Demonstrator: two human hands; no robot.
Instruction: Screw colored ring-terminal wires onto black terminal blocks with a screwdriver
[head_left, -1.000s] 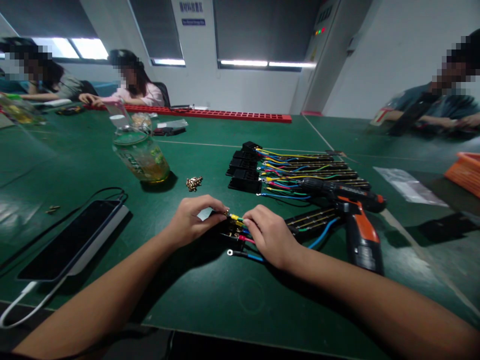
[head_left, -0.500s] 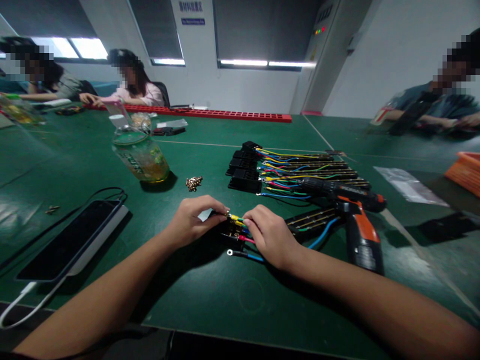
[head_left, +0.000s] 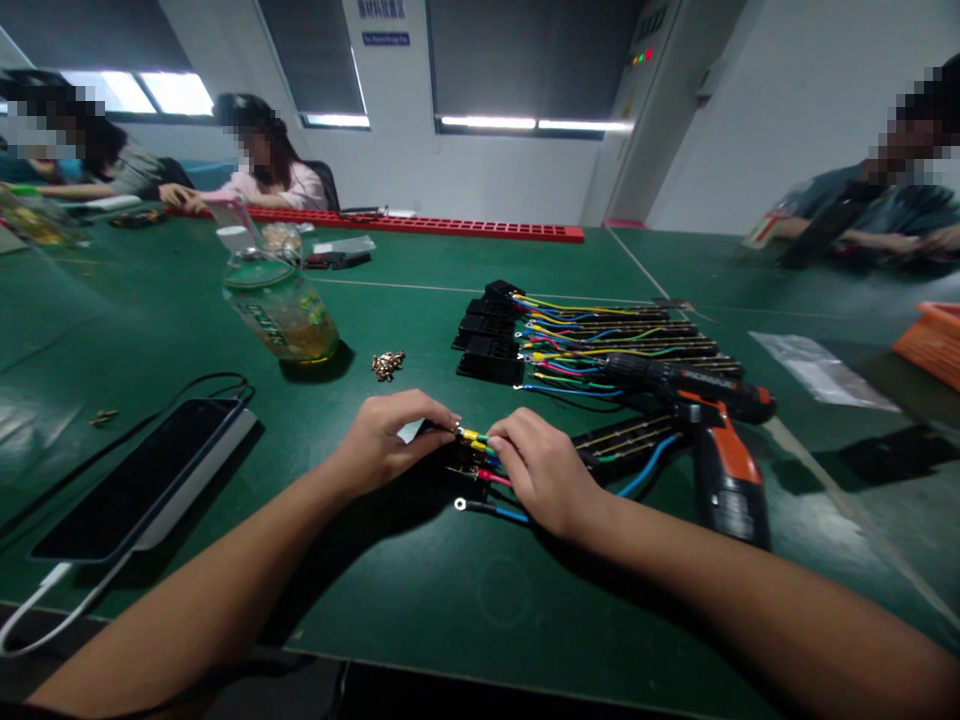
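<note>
Over a black connector block (head_left: 439,472), my left hand (head_left: 397,435) has thumb and index finger pinched at the metal end of a green wire with a yellow sleeve (head_left: 474,436). Whatever lies between those fingertips is too small to make out. My right hand (head_left: 536,465) is closed on that green wire, just behind the sleeve. Below it, a red-sleeved wire (head_left: 487,477) reaches the block. A blue wire with a black sleeve and ring terminal (head_left: 460,505) lies loose in front. The wires run under my right hand towards a black strip (head_left: 630,437).
An orange-black cordless screwdriver (head_left: 724,450) lies right, beside several wired black blocks (head_left: 491,360). A pile of small brass-coloured screws (head_left: 388,365), a drink jar (head_left: 281,310) and a phone (head_left: 139,480) on a white block are left. Co-workers sit across the table, near an orange basket (head_left: 934,340).
Both hands keep nearly the same grip and place. Only a very slight shift of the view shows.
</note>
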